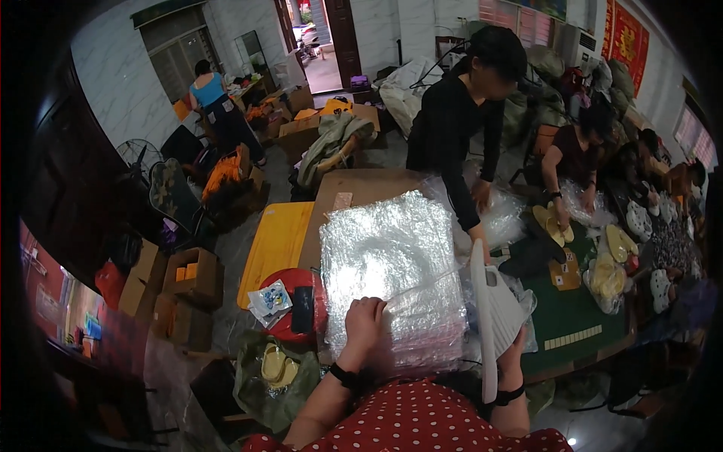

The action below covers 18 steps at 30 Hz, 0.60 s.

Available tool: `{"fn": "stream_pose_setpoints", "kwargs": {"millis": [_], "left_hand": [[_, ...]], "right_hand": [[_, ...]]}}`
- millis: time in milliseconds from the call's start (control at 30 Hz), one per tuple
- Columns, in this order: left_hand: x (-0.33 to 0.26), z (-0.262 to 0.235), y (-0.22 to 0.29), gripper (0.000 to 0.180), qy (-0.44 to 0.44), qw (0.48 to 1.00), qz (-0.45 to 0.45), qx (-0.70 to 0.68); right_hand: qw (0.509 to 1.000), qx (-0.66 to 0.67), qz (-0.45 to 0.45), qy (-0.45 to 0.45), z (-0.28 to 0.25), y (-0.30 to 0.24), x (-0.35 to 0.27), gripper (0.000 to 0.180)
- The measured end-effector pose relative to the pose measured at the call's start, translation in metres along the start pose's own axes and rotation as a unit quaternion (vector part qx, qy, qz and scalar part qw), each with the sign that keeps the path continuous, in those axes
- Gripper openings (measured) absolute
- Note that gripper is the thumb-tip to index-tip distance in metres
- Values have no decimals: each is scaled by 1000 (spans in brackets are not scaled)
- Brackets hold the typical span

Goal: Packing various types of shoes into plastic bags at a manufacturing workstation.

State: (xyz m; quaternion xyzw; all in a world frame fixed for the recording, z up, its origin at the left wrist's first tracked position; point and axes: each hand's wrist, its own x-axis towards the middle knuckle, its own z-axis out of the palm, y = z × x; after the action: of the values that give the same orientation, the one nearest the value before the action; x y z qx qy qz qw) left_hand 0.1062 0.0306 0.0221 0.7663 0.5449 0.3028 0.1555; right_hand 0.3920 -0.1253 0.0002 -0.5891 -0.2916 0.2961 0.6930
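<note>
A tall stack of shiny clear plastic bags lies in front of me on the table. My left hand is closed at the stack's near left part, its curled fingers pinching the edge of the top bag. To the right of the stack, my right hand grips a pair of white slippers from below. One slipper stands edge-on with its long thick rim toward me; the other shows a ribbed face. My right fingers are partly hidden behind them. Loose clear plastic lies just beyond the slippers.
A red round stool at left bears a phone and small packets. Near it sits a sack with yellow slippers. A co-worker in black reaches across the table; others handle shoes at right. Cardboard boxes stand left.
</note>
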Motion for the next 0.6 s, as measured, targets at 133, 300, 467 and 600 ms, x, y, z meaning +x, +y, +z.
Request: {"fn": "stream_pose_setpoints", "kwargs": {"millis": [133,300,467,600], "left_hand": [[5,11,-9,22,-10,999,-19,-30],[2,12,-2,31,-27,999,-32,-32],[-1,17,-16,34,-85,996,-3,-41],[3,15,-5,37,-85,994,62,-31]], "right_hand": [[998,17,-6,-55,9,-6,-1,51],[999,6,-16,-33,9,-1,-1,52],[1000,-3,8,-24,10,-8,1,46],[1000,7,22,-3,6,-22,3,48]]}}
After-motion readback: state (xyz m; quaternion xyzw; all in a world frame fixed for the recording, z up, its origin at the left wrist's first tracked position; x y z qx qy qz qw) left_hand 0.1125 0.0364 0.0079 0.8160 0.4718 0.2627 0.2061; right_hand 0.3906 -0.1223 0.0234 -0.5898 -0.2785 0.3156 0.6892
